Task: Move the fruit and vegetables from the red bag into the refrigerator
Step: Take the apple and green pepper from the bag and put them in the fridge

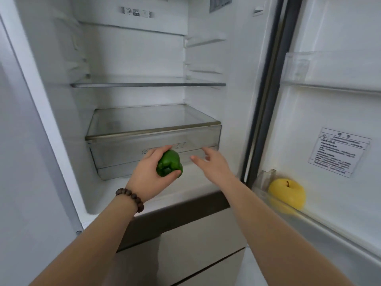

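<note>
The green pepper (169, 163) sits in the left hand (151, 172), fingers and thumb curled round it, held just in front of the clear drawer (154, 149) low in the open fridge (132, 58). The right hand (212, 164) holds nothing; its fingers are loosely spread and reach toward the drawer front, probably to pull it out so the pepper can go in. A yellow apple (287, 193) already lies in the bottom door bin (329, 230). The red bag is out of view.
</note>
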Action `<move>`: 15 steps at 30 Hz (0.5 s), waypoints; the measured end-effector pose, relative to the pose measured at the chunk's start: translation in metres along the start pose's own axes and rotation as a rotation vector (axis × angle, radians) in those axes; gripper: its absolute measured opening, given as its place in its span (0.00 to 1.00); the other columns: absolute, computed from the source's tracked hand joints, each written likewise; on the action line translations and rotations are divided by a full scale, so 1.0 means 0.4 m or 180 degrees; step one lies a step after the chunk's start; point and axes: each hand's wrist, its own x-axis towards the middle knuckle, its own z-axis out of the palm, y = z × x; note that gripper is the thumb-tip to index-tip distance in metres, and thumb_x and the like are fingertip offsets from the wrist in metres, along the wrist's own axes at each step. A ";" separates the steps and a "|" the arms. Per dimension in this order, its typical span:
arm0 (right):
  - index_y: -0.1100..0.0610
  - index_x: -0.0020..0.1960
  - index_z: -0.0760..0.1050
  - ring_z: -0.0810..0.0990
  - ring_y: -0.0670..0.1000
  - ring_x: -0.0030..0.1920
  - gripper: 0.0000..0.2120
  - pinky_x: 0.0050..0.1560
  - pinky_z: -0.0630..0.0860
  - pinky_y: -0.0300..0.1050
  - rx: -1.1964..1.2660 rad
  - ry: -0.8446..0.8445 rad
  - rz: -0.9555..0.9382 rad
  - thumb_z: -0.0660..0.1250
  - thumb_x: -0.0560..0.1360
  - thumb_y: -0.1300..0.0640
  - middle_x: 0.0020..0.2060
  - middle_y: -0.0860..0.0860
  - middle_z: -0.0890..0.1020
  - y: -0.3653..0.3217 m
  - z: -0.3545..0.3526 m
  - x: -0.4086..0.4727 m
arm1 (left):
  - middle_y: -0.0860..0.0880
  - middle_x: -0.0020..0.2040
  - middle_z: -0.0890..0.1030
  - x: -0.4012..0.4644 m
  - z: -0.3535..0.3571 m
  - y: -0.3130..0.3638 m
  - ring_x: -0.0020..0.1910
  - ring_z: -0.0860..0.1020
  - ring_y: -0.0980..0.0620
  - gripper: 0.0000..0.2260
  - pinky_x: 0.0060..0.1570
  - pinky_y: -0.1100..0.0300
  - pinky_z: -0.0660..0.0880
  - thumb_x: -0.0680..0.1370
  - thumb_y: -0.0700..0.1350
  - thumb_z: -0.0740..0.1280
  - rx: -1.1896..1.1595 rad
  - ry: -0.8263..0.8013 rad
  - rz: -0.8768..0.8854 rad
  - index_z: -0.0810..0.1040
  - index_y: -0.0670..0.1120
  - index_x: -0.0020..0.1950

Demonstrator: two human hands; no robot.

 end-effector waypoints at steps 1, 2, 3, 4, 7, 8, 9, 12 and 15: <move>0.56 0.73 0.61 0.68 0.55 0.69 0.35 0.69 0.66 0.54 0.0229 -0.0026 0.0205 0.66 0.73 0.41 0.71 0.55 0.68 0.005 0.024 0.024 | 0.53 0.63 0.72 -0.004 -0.011 -0.010 0.58 0.69 0.59 0.31 0.56 0.67 0.66 0.70 0.52 0.73 0.0045 0.0026 -0.0025 0.66 0.54 0.70; 0.57 0.73 0.60 0.68 0.56 0.69 0.36 0.69 0.66 0.53 0.0519 -0.0041 0.0448 0.66 0.72 0.41 0.71 0.56 0.67 0.012 0.045 0.048 | 0.53 0.63 0.72 -0.008 -0.022 -0.019 0.58 0.69 0.59 0.31 0.56 0.67 0.66 0.70 0.53 0.73 0.0091 0.0044 -0.0054 0.66 0.54 0.70; 0.58 0.73 0.59 0.69 0.57 0.67 0.38 0.68 0.67 0.54 0.0880 -0.0045 0.0693 0.67 0.71 0.41 0.70 0.57 0.67 0.015 0.064 0.073 | 0.53 0.62 0.72 -0.010 -0.033 -0.029 0.58 0.69 0.59 0.31 0.56 0.66 0.66 0.69 0.53 0.73 0.0131 0.0060 -0.0087 0.66 0.55 0.70; 0.59 0.73 0.59 0.71 0.58 0.65 0.39 0.67 0.68 0.54 0.1296 -0.0063 0.0953 0.68 0.71 0.40 0.70 0.57 0.67 0.021 0.081 0.099 | 0.54 0.62 0.72 -0.011 -0.044 -0.038 0.58 0.69 0.58 0.32 0.57 0.66 0.67 0.69 0.53 0.73 0.0155 0.0074 -0.0130 0.66 0.55 0.70; 0.61 0.71 0.61 0.75 0.56 0.59 0.38 0.60 0.75 0.51 0.2503 -0.0130 0.1529 0.69 0.70 0.42 0.65 0.57 0.70 0.020 0.122 0.162 | 0.56 0.60 0.72 -0.010 -0.068 -0.065 0.58 0.70 0.58 0.31 0.58 0.65 0.67 0.69 0.52 0.74 0.0137 0.0166 -0.0188 0.66 0.55 0.69; 0.61 0.70 0.62 0.75 0.57 0.58 0.37 0.58 0.76 0.50 0.2786 -0.0115 0.1626 0.69 0.71 0.42 0.64 0.58 0.70 0.019 0.132 0.179 | 0.56 0.59 0.72 -0.008 -0.074 -0.074 0.57 0.71 0.59 0.31 0.59 0.65 0.68 0.69 0.52 0.74 0.0126 0.0190 -0.0178 0.67 0.55 0.69; 0.61 0.70 0.62 0.76 0.58 0.59 0.35 0.57 0.77 0.51 0.3011 -0.0070 0.1698 0.69 0.71 0.43 0.64 0.60 0.71 0.016 0.138 0.193 | 0.56 0.59 0.73 -0.006 -0.079 -0.081 0.57 0.71 0.59 0.31 0.59 0.64 0.68 0.68 0.52 0.74 0.0118 0.0196 -0.0167 0.67 0.56 0.69; 0.60 0.64 0.66 0.74 0.62 0.62 0.27 0.57 0.76 0.55 0.3522 0.0128 0.1914 0.67 0.73 0.45 0.62 0.64 0.71 0.012 0.148 0.229 | 0.56 0.60 0.73 0.003 -0.091 -0.099 0.58 0.72 0.58 0.31 0.59 0.65 0.68 0.68 0.52 0.75 0.0097 0.0196 -0.0162 0.68 0.55 0.69; 0.58 0.67 0.65 0.75 0.62 0.59 0.26 0.51 0.77 0.56 0.3810 0.0193 0.2003 0.67 0.74 0.47 0.53 0.63 0.73 0.014 0.155 0.242 | 0.56 0.60 0.72 0.006 -0.100 -0.108 0.58 0.72 0.58 0.31 0.56 0.68 0.68 0.68 0.53 0.74 0.0074 0.0166 -0.0149 0.67 0.56 0.69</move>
